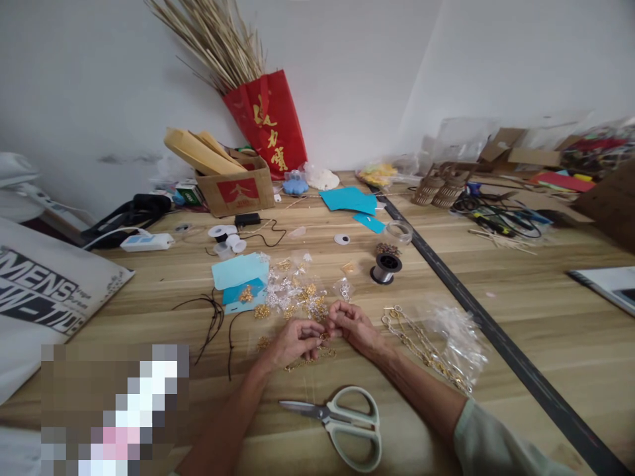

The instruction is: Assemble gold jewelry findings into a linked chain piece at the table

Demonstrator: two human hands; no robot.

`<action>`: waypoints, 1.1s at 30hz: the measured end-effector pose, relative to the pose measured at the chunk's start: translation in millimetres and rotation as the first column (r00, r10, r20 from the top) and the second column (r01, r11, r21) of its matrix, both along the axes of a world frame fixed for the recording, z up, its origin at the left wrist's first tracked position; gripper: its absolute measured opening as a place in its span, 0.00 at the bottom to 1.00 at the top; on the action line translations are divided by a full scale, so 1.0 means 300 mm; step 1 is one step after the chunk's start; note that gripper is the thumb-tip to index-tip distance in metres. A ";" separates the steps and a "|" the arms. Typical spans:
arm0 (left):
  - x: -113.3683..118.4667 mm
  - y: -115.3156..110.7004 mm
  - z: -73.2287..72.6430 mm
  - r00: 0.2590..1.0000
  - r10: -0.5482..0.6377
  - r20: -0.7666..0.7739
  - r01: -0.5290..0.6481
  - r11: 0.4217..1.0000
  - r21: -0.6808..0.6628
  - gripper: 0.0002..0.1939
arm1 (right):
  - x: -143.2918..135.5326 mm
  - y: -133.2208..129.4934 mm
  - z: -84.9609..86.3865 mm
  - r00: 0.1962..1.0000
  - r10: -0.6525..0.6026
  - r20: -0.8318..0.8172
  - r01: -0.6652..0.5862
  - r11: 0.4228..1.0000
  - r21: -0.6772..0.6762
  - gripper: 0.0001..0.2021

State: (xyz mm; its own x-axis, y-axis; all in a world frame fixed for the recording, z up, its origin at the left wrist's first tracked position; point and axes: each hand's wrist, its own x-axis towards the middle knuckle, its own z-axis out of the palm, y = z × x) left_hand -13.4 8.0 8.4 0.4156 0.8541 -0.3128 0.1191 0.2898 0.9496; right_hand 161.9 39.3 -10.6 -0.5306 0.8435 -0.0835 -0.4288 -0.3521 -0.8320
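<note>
My left hand (296, 342) and my right hand (351, 325) meet over the table with their fingertips pinched close together. Between them is a small gold-coloured piece (324, 336), mostly covered by the fingers. A gold chain (317, 359) runs out beneath my left hand, which grips it. What my right fingertips pinch is too small to make out. Just beyond the hands lie gold beads or findings (310, 301) and silvery ones (282, 295) in small clear bags. Scissors with pale green handles (342, 423) lie nearer to me, blades pointing left.
Right of my hands lie gold and silver chains (421, 347) and clear plastic bags (459, 344). A wire spool (385, 269) stands behind. Light blue sheets (238, 270) and black cords (211, 320) are on the left. At the back are a cardboard box (258, 188) and red bag (290, 125).
</note>
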 end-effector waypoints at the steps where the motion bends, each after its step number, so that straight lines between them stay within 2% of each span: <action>1: 0.000 0.000 -0.002 1.000 0.002 0.000 -0.002 1.000 0.000 0.19 | 0.000 0.000 0.000 1.000 0.002 -0.002 -0.002 1.000 0.002 0.12; 19: 0.000 0.001 -0.004 1.000 -0.020 -0.006 0.020 0.999 0.025 0.17 | -0.002 -0.004 0.002 1.000 0.012 0.018 -0.012 1.000 0.011 0.13; 27: -0.001 0.003 -0.020 1.000 0.000 0.000 0.000 0.998 0.062 0.17 | -0.004 -0.015 0.015 0.992 -0.007 0.123 -0.007 0.994 0.113 0.13; 33: 0.005 0.001 -0.016 0.999 0.042 0.009 -0.042 0.998 0.036 0.18 | -0.004 -0.017 0.015 0.984 -0.055 0.169 0.024 0.984 0.176 0.14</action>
State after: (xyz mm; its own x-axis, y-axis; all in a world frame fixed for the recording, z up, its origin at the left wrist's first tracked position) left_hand -11.9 8.4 3.6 0.3813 0.8817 -0.2779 0.1001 0.2595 0.9605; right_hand 160.6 34.1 -6.0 -0.4871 0.8731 -0.0217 -0.2843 -0.1820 -0.9413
